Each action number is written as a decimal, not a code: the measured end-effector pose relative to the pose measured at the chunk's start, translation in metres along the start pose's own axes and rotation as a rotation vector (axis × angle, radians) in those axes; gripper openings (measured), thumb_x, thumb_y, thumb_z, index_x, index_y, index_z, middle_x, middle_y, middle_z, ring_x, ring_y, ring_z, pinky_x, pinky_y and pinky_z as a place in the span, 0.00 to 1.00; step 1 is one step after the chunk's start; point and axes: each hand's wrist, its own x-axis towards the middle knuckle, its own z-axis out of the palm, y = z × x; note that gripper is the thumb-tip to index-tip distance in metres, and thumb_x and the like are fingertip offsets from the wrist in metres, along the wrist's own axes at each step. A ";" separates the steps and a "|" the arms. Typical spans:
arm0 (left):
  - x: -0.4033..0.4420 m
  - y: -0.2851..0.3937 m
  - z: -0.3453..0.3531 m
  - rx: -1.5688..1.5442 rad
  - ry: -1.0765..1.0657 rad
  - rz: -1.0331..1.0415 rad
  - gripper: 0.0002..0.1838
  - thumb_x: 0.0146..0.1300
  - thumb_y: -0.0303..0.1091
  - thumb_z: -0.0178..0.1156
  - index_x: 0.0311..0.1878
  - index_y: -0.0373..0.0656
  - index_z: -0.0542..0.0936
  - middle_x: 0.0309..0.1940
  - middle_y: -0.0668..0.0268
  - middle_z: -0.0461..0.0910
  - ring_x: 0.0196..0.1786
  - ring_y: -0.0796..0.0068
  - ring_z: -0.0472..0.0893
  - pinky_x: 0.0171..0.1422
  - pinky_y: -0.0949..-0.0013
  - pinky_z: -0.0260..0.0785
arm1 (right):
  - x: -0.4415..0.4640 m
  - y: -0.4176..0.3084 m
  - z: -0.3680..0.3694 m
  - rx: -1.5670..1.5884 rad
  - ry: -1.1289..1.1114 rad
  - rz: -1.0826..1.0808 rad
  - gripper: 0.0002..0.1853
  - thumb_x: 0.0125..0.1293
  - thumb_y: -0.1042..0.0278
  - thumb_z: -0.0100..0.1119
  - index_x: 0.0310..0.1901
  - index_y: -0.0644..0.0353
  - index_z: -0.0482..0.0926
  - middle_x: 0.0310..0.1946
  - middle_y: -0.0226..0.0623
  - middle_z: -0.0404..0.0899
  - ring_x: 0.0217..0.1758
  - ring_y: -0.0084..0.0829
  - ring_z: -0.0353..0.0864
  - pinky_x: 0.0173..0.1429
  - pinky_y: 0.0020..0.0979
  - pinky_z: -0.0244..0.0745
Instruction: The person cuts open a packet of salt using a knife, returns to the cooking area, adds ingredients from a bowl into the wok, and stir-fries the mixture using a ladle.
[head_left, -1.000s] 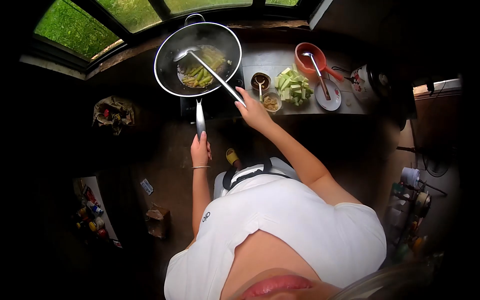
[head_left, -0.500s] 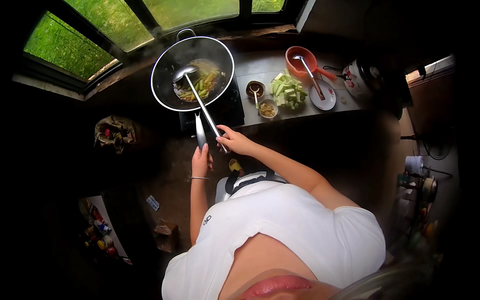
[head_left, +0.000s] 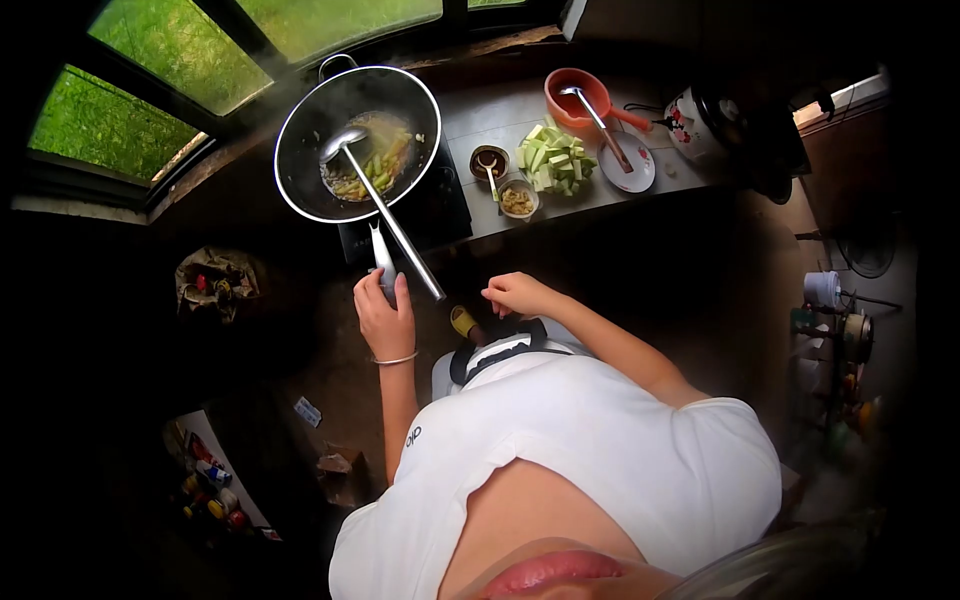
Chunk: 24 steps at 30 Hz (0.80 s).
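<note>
A black wok (head_left: 300, 120) with a pale rim sits on a cooktop (head_left: 425, 215), green vegetable strips (head_left: 378, 172) and liquid inside it. A metal ladle (head_left: 395, 225) lies in the wok, its bowl among the food and its long handle sticking out over the near rim. My left hand (head_left: 385, 318) is at the wok's handle (head_left: 383, 258), with the thumb and fingers on either side of its end. To the right of the ladle's end, apart from it, my right hand (head_left: 520, 295) has curled fingers and nothing visible in them.
On the counter (head_left: 480, 120) are a heap of cut pale-green vegetable (head_left: 555, 160), a dark sauce bowl (head_left: 489, 160) with a spoon, a small bowl of chopped bits (head_left: 517, 200), a red pan (head_left: 570, 105), a white plate (head_left: 628, 172) and a flowered cooker (head_left: 690, 125). Windows (head_left: 180, 70) stand behind.
My right hand has let go of the ladle and moved right, leaving the ladle resting in the wok. The left hand has shifted on the wok's handle. The view has turned slightly.
</note>
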 end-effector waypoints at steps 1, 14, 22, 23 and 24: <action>-0.002 0.009 0.000 0.029 -0.029 -0.005 0.17 0.62 0.41 0.58 0.48 0.39 0.73 0.43 0.57 0.73 0.44 0.58 0.76 0.47 0.61 0.69 | -0.005 -0.002 0.001 -0.086 -0.013 0.004 0.16 0.68 0.58 0.49 0.30 0.63 0.76 0.24 0.34 0.80 0.25 0.25 0.81 0.33 0.26 0.75; -0.016 0.021 0.014 0.080 -0.191 -0.146 0.22 0.54 0.29 0.58 0.53 0.42 0.66 0.42 0.55 0.72 0.39 0.51 0.78 0.41 0.57 0.73 | 0.062 0.149 -0.100 0.737 0.425 0.192 0.10 0.65 0.66 0.50 0.44 0.61 0.72 0.33 0.40 0.80 0.33 0.31 0.82 0.38 0.30 0.81; -0.014 0.024 -0.002 0.385 -0.122 -0.173 0.20 0.56 0.31 0.57 0.53 0.45 0.67 0.44 0.60 0.71 0.40 0.53 0.78 0.39 0.57 0.73 | 0.132 0.191 -0.140 0.718 0.561 0.154 0.16 0.67 0.59 0.52 0.49 0.61 0.70 0.35 0.39 0.77 0.33 0.32 0.82 0.34 0.31 0.81; -0.014 0.023 -0.002 0.405 -0.111 -0.189 0.20 0.57 0.31 0.57 0.53 0.45 0.67 0.44 0.60 0.71 0.40 0.54 0.78 0.39 0.56 0.73 | 0.137 0.192 -0.142 0.702 0.547 0.168 0.17 0.67 0.57 0.52 0.50 0.61 0.70 0.35 0.39 0.76 0.33 0.32 0.81 0.33 0.31 0.81; -0.013 0.021 -0.003 0.426 -0.101 -0.206 0.20 0.57 0.31 0.57 0.54 0.45 0.67 0.44 0.60 0.71 0.41 0.54 0.78 0.40 0.56 0.73 | 0.143 0.192 -0.144 0.685 0.532 0.183 0.18 0.67 0.56 0.53 0.50 0.61 0.69 0.35 0.39 0.75 0.32 0.32 0.81 0.32 0.32 0.80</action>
